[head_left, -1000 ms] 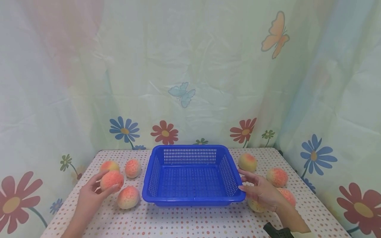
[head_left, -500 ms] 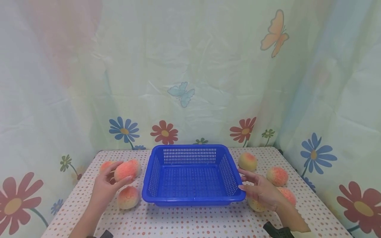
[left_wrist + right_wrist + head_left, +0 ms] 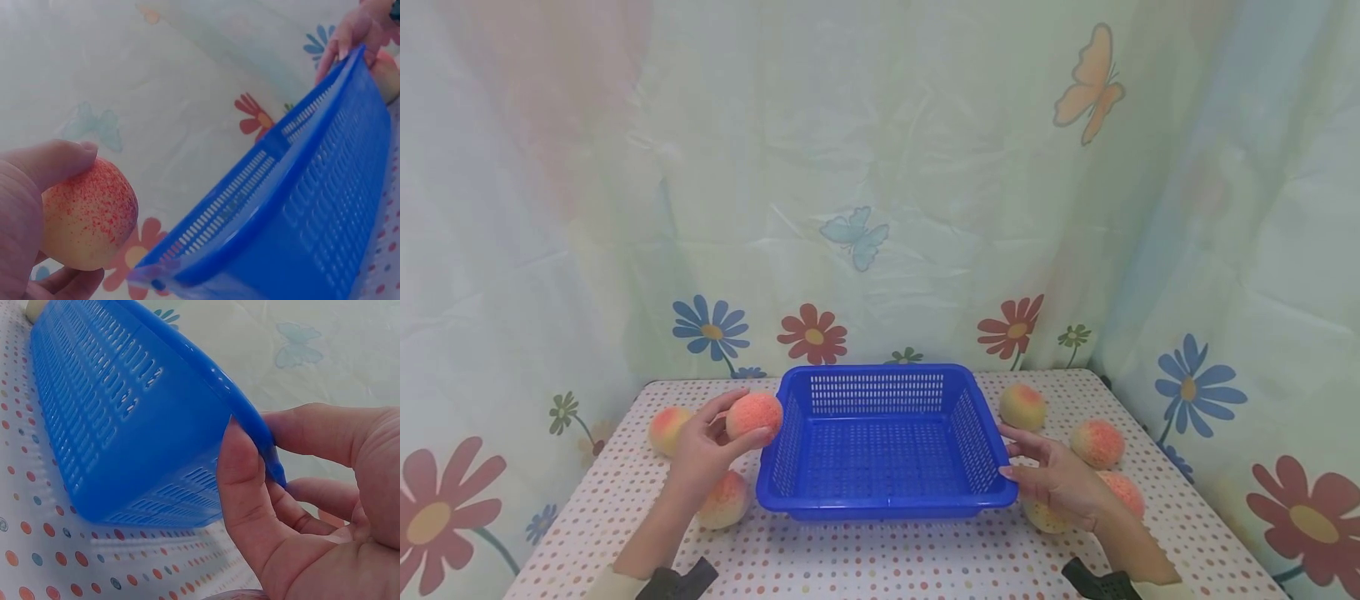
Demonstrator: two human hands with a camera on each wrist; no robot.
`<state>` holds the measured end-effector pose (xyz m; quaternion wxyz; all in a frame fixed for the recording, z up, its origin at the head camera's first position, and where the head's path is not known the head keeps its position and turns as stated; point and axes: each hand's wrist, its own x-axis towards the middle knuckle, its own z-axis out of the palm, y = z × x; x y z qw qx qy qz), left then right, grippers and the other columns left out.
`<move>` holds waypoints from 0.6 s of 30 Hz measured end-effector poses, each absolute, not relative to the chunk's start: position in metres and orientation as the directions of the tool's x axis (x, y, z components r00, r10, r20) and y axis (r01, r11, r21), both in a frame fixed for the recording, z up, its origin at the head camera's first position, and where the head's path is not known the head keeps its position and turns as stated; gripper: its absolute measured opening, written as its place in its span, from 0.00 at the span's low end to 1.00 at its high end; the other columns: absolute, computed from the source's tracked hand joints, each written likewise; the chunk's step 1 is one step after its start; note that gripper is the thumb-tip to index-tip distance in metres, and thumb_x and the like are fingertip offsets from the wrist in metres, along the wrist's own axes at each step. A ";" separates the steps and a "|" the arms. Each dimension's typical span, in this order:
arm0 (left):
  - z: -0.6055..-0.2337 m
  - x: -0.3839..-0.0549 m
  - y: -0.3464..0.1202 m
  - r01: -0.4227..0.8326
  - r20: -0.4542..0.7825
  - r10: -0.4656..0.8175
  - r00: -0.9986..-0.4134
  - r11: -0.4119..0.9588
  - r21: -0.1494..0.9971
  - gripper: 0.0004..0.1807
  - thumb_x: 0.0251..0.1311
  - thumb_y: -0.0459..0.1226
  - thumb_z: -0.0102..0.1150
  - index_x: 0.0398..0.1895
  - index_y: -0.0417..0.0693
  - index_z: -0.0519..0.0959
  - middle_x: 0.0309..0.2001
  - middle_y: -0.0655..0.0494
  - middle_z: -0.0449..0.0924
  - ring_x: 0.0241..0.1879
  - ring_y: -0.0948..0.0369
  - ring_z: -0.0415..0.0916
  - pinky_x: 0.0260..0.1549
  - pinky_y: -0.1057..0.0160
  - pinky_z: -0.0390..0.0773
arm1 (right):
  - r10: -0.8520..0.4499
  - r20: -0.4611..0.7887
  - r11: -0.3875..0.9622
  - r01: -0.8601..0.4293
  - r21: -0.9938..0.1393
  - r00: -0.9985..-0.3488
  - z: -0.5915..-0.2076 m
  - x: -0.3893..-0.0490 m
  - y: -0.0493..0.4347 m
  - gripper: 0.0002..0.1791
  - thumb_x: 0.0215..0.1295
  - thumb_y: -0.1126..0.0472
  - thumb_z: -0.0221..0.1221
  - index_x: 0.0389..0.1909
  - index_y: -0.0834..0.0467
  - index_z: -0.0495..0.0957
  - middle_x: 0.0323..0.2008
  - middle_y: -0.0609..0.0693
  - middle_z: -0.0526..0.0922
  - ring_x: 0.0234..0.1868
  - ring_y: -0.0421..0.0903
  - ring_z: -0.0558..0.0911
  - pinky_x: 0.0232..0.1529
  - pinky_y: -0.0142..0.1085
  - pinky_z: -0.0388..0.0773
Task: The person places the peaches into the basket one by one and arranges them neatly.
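Observation:
My left hand (image 3: 700,454) grips a speckled red-and-yellow peach (image 3: 755,417), fingers behind it and thumb in front. In the head view the peach overlaps the left rim of the blue plastic basket (image 3: 887,503). The left wrist view shows this peach (image 3: 94,215) held beside the basket's (image 3: 331,181) near corner, with a gap between them. At the other end, my right hand (image 3: 1060,483) pinches the basket's right rim. The right wrist view has the thumb and fingers of this hand (image 3: 300,519) on both sides of the rim (image 3: 225,387). No fruit lies inside the basket.
Left of the basket lie a peach (image 3: 668,431) at the back and another peach (image 3: 724,504) in front, partly behind my wrist. Several more sit on the right: a peach (image 3: 1022,407), a redder peach (image 3: 1097,443) and others partly behind my right hand. A floral curtain (image 3: 880,167) stands behind the table.
My left hand has carried the peach rightward and slightly up to the basket's left rim. A peach seen there before is now hidden behind it. My right hand and the basket stay put.

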<state>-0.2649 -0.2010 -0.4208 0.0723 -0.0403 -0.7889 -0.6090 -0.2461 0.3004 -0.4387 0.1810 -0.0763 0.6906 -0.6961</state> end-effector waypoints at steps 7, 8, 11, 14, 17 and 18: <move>-0.415 -0.275 -0.184 0.198 0.206 0.002 -0.978 0.283 0.938 0.42 0.51 0.54 0.78 0.71 0.65 0.71 0.64 0.52 0.78 0.58 0.51 0.81 0.54 0.58 0.85 | -0.360 -0.141 0.022 0.143 -0.990 -0.922 -0.440 -0.247 0.301 0.47 0.71 0.66 0.62 0.82 0.62 0.43 0.57 0.55 0.71 0.53 0.47 0.85 0.57 0.43 0.85; -0.414 -0.276 -0.182 0.203 0.211 0.004 -0.977 0.287 0.936 0.42 0.51 0.54 0.78 0.70 0.66 0.71 0.64 0.53 0.78 0.58 0.51 0.81 0.55 0.56 0.85 | -0.360 -0.141 0.023 0.143 -0.989 -0.922 -0.440 -0.247 0.301 0.47 0.71 0.66 0.62 0.82 0.62 0.43 0.57 0.55 0.71 0.53 0.47 0.85 0.56 0.42 0.85; -0.412 -0.281 -0.176 0.210 0.216 0.011 -0.976 0.289 0.934 0.42 0.49 0.56 0.78 0.69 0.66 0.72 0.64 0.54 0.78 0.59 0.51 0.81 0.55 0.53 0.85 | -0.361 -0.145 0.024 0.146 -0.989 -0.921 -0.439 -0.247 0.301 0.47 0.71 0.66 0.62 0.82 0.62 0.43 0.57 0.55 0.72 0.53 0.48 0.85 0.56 0.42 0.85; -0.411 -0.286 -0.170 0.213 0.217 0.021 -0.976 0.296 0.931 0.43 0.48 0.58 0.78 0.69 0.65 0.72 0.65 0.55 0.77 0.59 0.51 0.81 0.56 0.52 0.85 | -0.362 -0.148 0.028 0.148 -0.989 -0.920 -0.439 -0.247 0.301 0.47 0.71 0.66 0.62 0.82 0.62 0.43 0.57 0.55 0.72 0.54 0.48 0.85 0.56 0.42 0.85; -0.409 -0.291 -0.164 0.221 0.222 0.035 -0.974 0.316 0.923 0.44 0.47 0.59 0.78 0.69 0.66 0.72 0.64 0.55 0.78 0.58 0.51 0.82 0.54 0.53 0.86 | -0.362 -0.147 0.030 0.146 -0.989 -0.921 -0.438 -0.247 0.301 0.47 0.71 0.66 0.62 0.82 0.62 0.43 0.57 0.56 0.71 0.54 0.48 0.85 0.57 0.43 0.85; -0.408 -0.293 -0.162 0.224 0.221 0.043 -0.974 0.317 0.922 0.44 0.47 0.59 0.78 0.69 0.66 0.72 0.64 0.55 0.78 0.58 0.51 0.82 0.54 0.53 0.86 | -0.362 -0.146 0.032 0.144 -0.989 -0.921 -0.438 -0.247 0.301 0.47 0.71 0.66 0.62 0.82 0.62 0.43 0.57 0.56 0.71 0.54 0.48 0.85 0.57 0.43 0.85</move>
